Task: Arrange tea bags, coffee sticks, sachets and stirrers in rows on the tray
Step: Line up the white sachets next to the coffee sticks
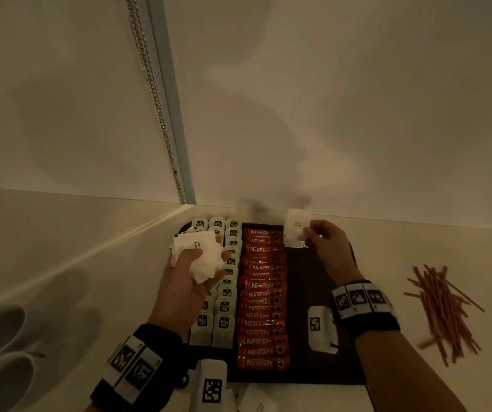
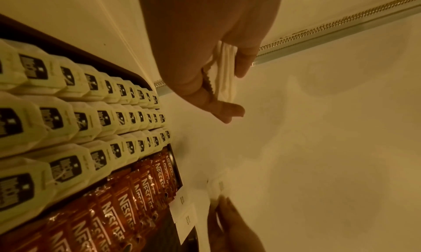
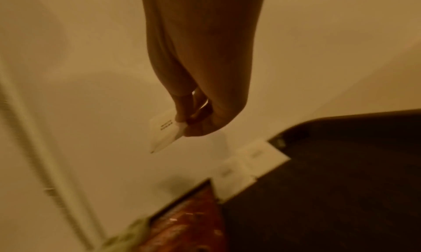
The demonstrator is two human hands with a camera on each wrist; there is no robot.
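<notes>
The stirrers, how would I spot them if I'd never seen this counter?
Find the dark tray on the pale counter, filled with tea bags and orange coffee sticks. Look off its right edge: the stirrers lie there in a loose heap. They alone are thin reddish sticks, and alone lie off the tray.

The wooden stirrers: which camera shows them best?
The head view, and only that one: the stirrers lie in a loose reddish pile on the counter, right of the tray and off it. Neither wrist view shows them; both look toward the tray's far end and the wall.
</notes>
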